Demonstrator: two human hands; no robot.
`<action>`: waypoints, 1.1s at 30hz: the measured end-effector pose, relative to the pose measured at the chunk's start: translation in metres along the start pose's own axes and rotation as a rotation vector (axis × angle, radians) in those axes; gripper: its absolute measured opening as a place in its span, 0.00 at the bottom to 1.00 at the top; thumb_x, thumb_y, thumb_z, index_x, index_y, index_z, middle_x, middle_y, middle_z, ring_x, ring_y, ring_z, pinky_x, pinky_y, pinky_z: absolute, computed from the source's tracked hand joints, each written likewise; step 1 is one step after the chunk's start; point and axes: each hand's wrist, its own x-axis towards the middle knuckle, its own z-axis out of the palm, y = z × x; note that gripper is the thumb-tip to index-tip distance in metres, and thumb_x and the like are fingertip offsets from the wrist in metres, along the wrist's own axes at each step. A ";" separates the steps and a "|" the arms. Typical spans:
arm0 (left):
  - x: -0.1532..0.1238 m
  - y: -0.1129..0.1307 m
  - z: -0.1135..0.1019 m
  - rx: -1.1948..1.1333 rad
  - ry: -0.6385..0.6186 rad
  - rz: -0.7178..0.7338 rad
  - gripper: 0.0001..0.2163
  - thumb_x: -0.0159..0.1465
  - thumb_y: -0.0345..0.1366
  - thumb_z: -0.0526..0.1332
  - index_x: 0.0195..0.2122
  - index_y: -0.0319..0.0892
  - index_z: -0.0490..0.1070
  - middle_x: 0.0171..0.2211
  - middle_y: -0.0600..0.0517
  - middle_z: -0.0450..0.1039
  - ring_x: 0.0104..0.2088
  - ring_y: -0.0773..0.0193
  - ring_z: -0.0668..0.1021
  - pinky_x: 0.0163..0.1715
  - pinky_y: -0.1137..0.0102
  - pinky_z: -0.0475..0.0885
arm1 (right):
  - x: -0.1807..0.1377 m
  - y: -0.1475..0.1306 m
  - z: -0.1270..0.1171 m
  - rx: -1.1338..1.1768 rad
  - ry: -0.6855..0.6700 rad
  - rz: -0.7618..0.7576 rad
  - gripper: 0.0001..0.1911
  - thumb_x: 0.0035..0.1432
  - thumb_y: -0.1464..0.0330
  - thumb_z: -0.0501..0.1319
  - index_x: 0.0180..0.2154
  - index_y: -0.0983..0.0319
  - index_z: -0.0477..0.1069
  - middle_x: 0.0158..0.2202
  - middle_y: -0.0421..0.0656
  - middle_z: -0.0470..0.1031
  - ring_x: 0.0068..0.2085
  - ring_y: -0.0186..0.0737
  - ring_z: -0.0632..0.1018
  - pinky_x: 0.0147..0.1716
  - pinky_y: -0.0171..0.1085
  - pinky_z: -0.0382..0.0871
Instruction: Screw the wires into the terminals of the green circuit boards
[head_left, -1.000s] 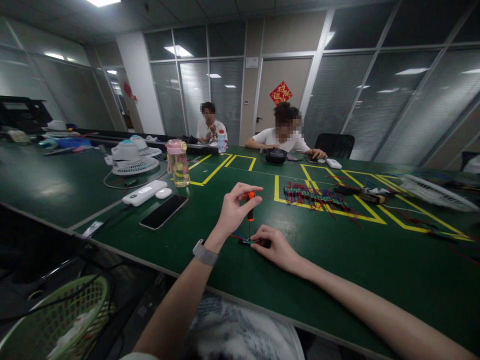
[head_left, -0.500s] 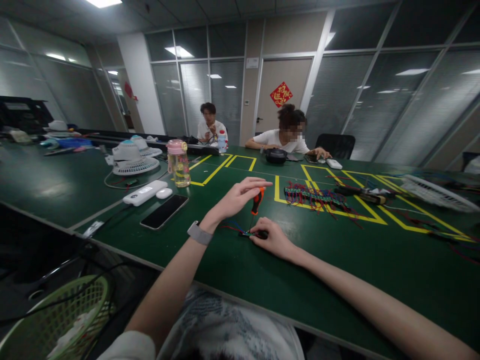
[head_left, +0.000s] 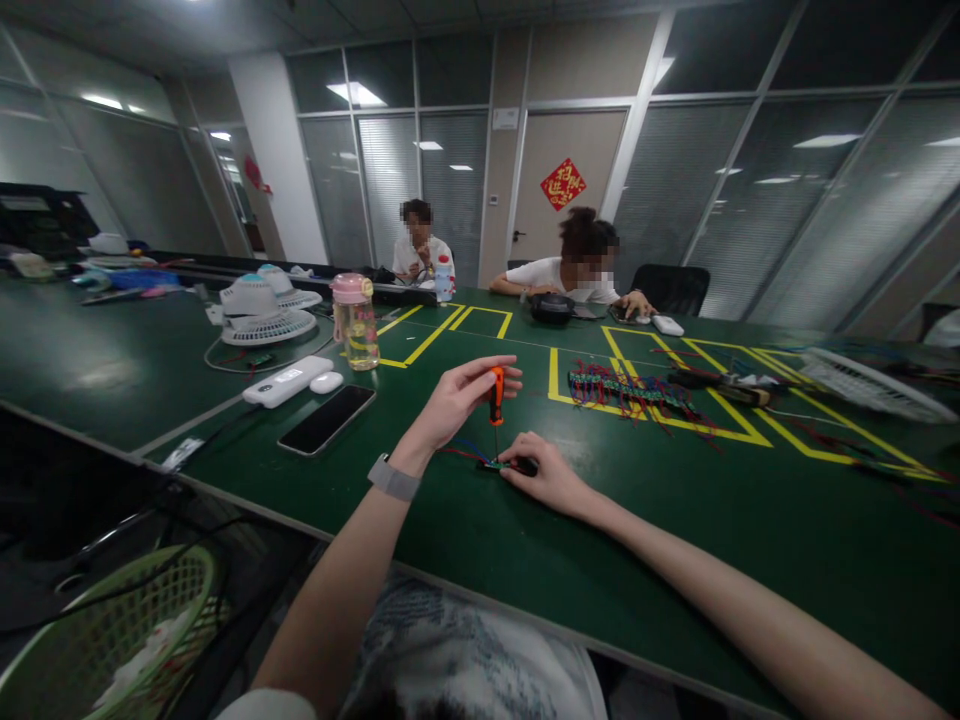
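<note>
My left hand (head_left: 457,400) grips a small screwdriver (head_left: 496,395) with an orange and black handle, held upright with its tip down on a small green circuit board (head_left: 495,464) with red and blue wires. My right hand (head_left: 551,475) rests on the green table (head_left: 480,540) and pinches the right end of that board, holding it down. A grey watch band sits on my left wrist.
A black phone (head_left: 327,419), a white remote (head_left: 285,381) and a pink-lidded bottle (head_left: 355,322) lie to the left, with white fans (head_left: 259,310) behind. A pile of wired boards (head_left: 630,392) sits in a yellow-taped square. Two people sit at the far side. A green basket (head_left: 112,640) stands below left.
The screwdriver went from upright to tilted and back to upright over the board, as my left fingers shifted on the handle. My right hand stayed on the board.
</note>
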 end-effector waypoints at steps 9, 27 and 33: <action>0.000 0.000 0.004 0.155 0.053 0.068 0.15 0.64 0.40 0.54 0.50 0.45 0.71 0.51 0.46 0.67 0.48 0.60 0.73 0.47 0.66 0.70 | -0.001 -0.003 -0.004 0.032 -0.024 0.008 0.06 0.54 0.71 0.63 0.36 0.62 0.77 0.30 0.43 0.72 0.35 0.39 0.70 0.36 0.38 0.64; -0.001 -0.002 0.013 0.315 0.156 0.132 0.15 0.54 0.38 0.66 0.44 0.44 0.75 0.42 0.49 0.69 0.39 0.65 0.74 0.41 0.70 0.71 | -0.001 0.000 -0.002 0.002 -0.011 -0.014 0.07 0.54 0.71 0.63 0.37 0.61 0.77 0.31 0.42 0.72 0.36 0.39 0.70 0.37 0.38 0.64; -0.001 -0.001 0.013 0.114 0.076 0.079 0.15 0.63 0.40 0.56 0.50 0.43 0.71 0.45 0.46 0.71 0.41 0.62 0.76 0.42 0.66 0.72 | -0.001 -0.001 -0.002 0.002 -0.011 -0.015 0.06 0.54 0.70 0.63 0.36 0.60 0.77 0.31 0.42 0.71 0.36 0.39 0.70 0.37 0.39 0.65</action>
